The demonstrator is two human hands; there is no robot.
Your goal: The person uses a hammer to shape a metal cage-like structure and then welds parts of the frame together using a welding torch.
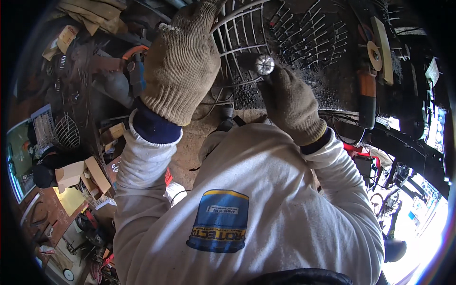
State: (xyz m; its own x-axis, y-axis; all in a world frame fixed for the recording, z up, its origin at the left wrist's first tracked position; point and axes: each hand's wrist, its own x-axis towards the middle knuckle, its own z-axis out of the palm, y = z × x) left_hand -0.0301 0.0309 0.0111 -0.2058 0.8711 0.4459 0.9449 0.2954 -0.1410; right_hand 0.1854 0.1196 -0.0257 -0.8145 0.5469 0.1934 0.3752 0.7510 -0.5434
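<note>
My left hand (183, 64), in a knitted work glove, is closed at the upper left of a curved metal wire grille (243, 28). Its fingers are partly hidden behind the glove's back, near the grille's outer rod. My right hand (295, 105), gloved too, is wrapped round a dark tool with a shiny round metal end (265, 64). That end faces up, in front of the grille's lower part; the rest of the tool is mostly hidden, so its kind is unclear. Beyond the grille, several short metal rods (308, 33) joined in rows lie on the dark work surface (332, 90).
An angle grinder (367, 97) with a tan disc (374, 56) lies at the right, beside a pale wooden strip (382, 50). At the left are a blue power tool (137, 76), an open cardboard box (71, 175) and a wire basket shape (66, 132).
</note>
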